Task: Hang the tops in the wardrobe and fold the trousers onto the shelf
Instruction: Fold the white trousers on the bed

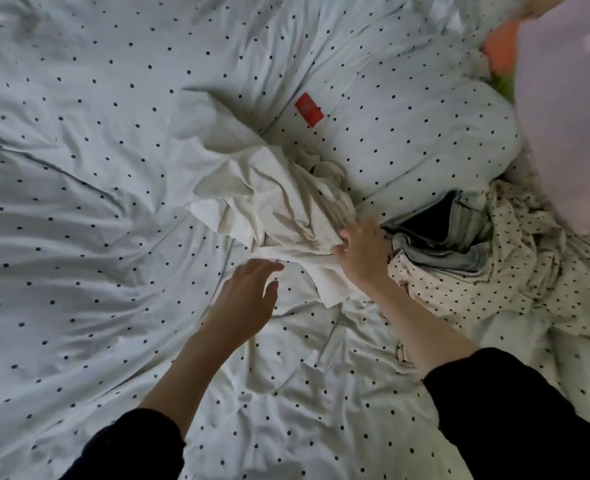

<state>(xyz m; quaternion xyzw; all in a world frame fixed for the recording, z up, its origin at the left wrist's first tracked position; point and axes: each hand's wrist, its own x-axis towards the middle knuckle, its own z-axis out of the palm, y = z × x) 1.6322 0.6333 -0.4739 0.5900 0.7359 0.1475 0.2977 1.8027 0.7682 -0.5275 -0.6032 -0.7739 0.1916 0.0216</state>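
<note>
A crumpled cream garment (269,199) lies in the middle of a bed covered by a white dotted duvet (79,202). My right hand (363,251) grips a bunch of its cloth at the lower right end. My left hand (248,296) hovers open just below and left of the garment, fingers spread and pointing at it. To the right of my right hand lie light-blue jeans (453,233) with the dark inside of the waist showing. A cream dotted garment (494,282) is heaped under and around the jeans.
A small red card or packet (309,109) lies on the duvet beyond the cream garment. At the top right a pale pink item with dark lettering (570,116) fills the corner, with something orange and green (501,53) behind it.
</note>
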